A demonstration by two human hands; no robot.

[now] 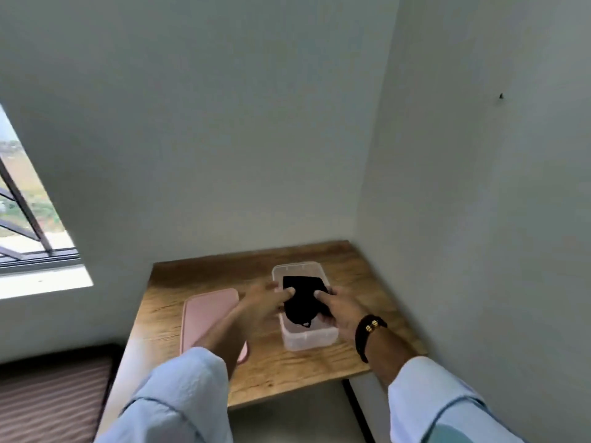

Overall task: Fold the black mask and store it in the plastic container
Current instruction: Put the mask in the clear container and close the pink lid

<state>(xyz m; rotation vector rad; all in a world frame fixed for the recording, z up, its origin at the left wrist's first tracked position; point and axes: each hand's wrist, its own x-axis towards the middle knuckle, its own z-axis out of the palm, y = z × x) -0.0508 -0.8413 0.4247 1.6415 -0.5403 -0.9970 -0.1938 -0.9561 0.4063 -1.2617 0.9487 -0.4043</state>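
The folded black fabric mask (303,298) sits inside the clear rectangular plastic container (306,338) on the wooden counter (367,282); both hands are on it, pressing or tucking it down. The left hand (262,302) comes in from the left rim, its fingers curled onto the mask's left edge; the right hand (340,306), with a dark beaded bracelet (367,334) on the wrist, grips the right edge — fingers closed on fabric, not spread.

The mask's long axis runs away from the person, in line with the container's long side; it lies directly between the two hands, neither clearly nearer. An ear loop pokes out at the near end, so that end probably wants the last push.

The flat pink lid (208,314) lies on the counter just left of the container, beside the left forearm — the left hand looks better placed to reach it.

No brand, label or writing can be read anywhere.
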